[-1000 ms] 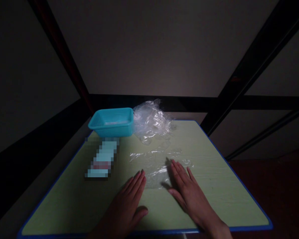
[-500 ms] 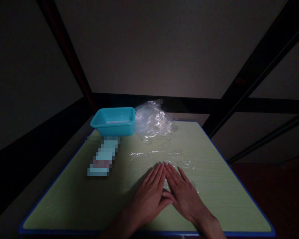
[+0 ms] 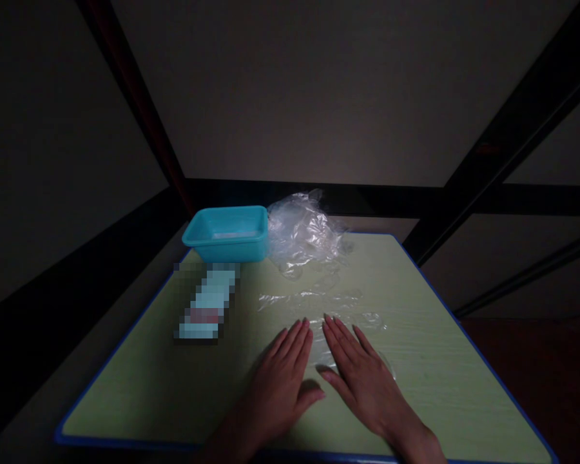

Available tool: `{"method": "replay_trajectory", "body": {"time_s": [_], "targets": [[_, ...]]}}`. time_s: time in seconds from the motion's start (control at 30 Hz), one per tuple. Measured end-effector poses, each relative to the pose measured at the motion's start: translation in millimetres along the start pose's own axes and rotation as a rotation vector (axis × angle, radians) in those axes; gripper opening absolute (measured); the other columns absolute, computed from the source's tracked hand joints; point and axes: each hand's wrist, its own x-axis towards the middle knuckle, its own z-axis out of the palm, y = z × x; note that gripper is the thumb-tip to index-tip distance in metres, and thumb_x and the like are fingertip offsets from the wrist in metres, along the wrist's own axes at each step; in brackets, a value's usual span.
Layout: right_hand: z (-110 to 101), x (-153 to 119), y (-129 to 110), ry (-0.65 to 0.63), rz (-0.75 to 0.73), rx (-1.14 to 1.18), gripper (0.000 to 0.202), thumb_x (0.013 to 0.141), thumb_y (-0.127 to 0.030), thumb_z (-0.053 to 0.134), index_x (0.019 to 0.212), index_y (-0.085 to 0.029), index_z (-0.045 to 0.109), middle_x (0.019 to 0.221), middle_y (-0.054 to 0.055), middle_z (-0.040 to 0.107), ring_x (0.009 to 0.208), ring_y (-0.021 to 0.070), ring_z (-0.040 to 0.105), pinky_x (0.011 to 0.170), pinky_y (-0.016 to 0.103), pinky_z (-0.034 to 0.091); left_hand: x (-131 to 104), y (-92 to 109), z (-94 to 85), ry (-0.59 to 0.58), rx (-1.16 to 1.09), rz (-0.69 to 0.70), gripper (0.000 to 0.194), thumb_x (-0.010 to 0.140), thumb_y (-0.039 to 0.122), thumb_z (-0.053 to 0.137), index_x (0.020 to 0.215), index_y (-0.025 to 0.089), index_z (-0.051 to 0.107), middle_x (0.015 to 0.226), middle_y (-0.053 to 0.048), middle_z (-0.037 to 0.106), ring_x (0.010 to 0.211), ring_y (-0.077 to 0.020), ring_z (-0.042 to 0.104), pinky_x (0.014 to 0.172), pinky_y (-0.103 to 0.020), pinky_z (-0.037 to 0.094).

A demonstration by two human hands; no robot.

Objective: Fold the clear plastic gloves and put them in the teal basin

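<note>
A thin, clear plastic sheet or bag [image 3: 321, 353] lies spread on the table, wrinkled along its far side. On its left part, my left hand [image 3: 283, 374] rests flat with the fingers together and the thumb out. My right hand [image 3: 360, 380] lies flat on the right part, its thumb pointing at the left one. Both hands are open, and a narrow gap shows between them. Beyond the fingertips the plastic has shiny creases [image 3: 290, 296]. Where its near edge runs under my hands is hidden.
A crumpled heap of clear plastic bags [image 3: 307, 232] sits at the table's far edge. Left of it stands a turquoise basin [image 3: 229, 252]. In front of the basin lies a pixelated flat light-blue item [image 3: 207, 299]. The pale green table [image 3: 444, 386] has a blue rim; a wall rises behind.
My hands have moved apart; their fingertips and thumbs touched or nearly touched before. The whole view has shifted slightly, so the table sits a little further right.
</note>
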Motion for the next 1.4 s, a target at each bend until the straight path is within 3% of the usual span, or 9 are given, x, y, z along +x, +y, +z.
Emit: {"method": "replay_trajectory", "body": {"time_s": [0.4,0.67,0.93,1.13,1.27,1.4], "targets": [[-3,0,-1,-0.027,0.048,0.026,0.066,0.093,-0.049,0.035,0.145,-0.020,0.007,0.148,0.008,0.027,0.135,0.0245,0.026,0.106,0.050,0.032,-35,-28,-4.3,0.059,0.046,-0.061,0.065,0.089,0.036,0.049,0.143,0.012,0.021,0.149,-0.014,0.026,0.137,-0.0270,0.023,0.106,-0.044,0.033],[-4,-4,4,-0.019,0.086,0.020,0.064,0.092,-0.050,0.036,0.145,-0.024,0.010,0.148,0.005,0.028,0.136,0.0250,0.025,0.106,0.050,0.032,-35,-28,-3.5,0.084,0.027,-0.067,0.065,0.089,0.036,0.049,0.144,0.015,0.019,0.149,-0.013,0.027,0.136,-0.0280,0.025,0.105,-0.045,0.034],[-4,-24,25,0.021,0.145,-0.063,0.066,0.093,-0.048,0.033,0.145,-0.025,-0.002,0.147,0.006,0.030,0.134,0.0257,0.028,0.103,0.052,0.035,-35,-29,-0.3,0.105,0.035,-0.066,0.066,0.090,0.039,0.046,0.145,0.016,0.016,0.149,-0.013,0.028,0.135,-0.0279,0.027,0.104,-0.045,0.035],[-2,-38,41,0.036,0.190,-0.072,0.066,0.093,-0.049,0.032,0.145,-0.026,-0.002,0.148,0.005,0.029,0.135,0.0257,0.026,0.104,0.052,0.033,-35,-30,2.7,0.117,0.046,-0.056,0.068,0.090,0.038,0.047,0.145,0.015,0.015,0.148,-0.013,0.028,0.135,-0.0279,0.027,0.105,-0.044,0.034],[-5,-46,52,-0.017,0.232,-0.036,0.066,0.092,-0.052,0.032,0.145,-0.024,0.004,0.148,0.007,0.027,0.135,0.0251,0.025,0.105,0.053,0.032,-36,-30,2.5,0.130,0.051,-0.049,0.071,0.090,0.038,0.048,0.146,0.017,0.010,0.149,-0.013,0.027,0.134,-0.0279,0.029,0.104,-0.044,0.035],[-23,-43,63,-0.098,0.272,0.057,0.061,0.091,-0.054,0.033,0.143,-0.023,0.025,0.144,0.008,0.036,0.132,0.0259,0.033,0.102,0.049,0.037,-34,-30,-5.4,0.125,0.069,-0.031,0.072,0.090,0.038,0.049,0.146,0.016,0.010,0.148,-0.013,0.029,0.134,-0.0280,0.029,0.104,-0.044,0.036]]}}
